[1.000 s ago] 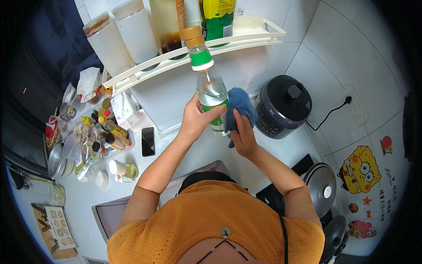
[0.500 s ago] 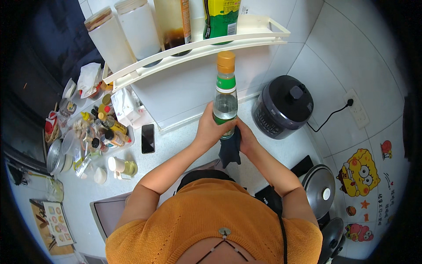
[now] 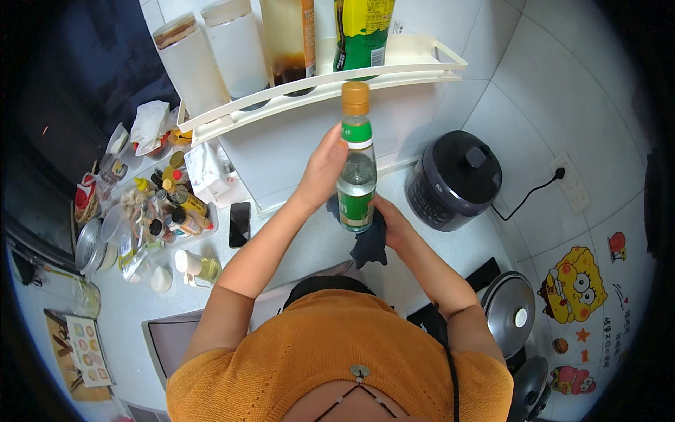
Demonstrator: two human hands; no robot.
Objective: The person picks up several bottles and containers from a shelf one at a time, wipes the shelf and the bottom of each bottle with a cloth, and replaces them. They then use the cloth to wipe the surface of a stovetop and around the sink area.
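Observation:
A clear bottle (image 3: 361,176) with an orange cap and green labels stands nearly upright in the air, above the counter and in front of the shelf. My left hand (image 3: 323,170) is closed around its upper part, just below the neck; most of its fingers are behind the glass. Low on the bottle's right side, my right hand (image 3: 394,222) is closed on a dark cloth (image 3: 370,247). The cloth hangs behind and below the bottle's base. Part of my right hand's fingers is hidden by the bottle and cloth.
Overhead, a white shelf (image 3: 415,72) carries jars, a bottle and a green-yellow pouch. A dark electric cooker (image 3: 455,181) stands to the right, a lidded pan (image 3: 508,316) nearer. On the left are a phone (image 3: 239,225), a tray of condiment bottles (image 3: 176,204) and the sink (image 3: 165,344).
My left hand has slid up from the bottle's lower part to just below its neck. My right hand has dropped slightly, and more of the lower label shows.

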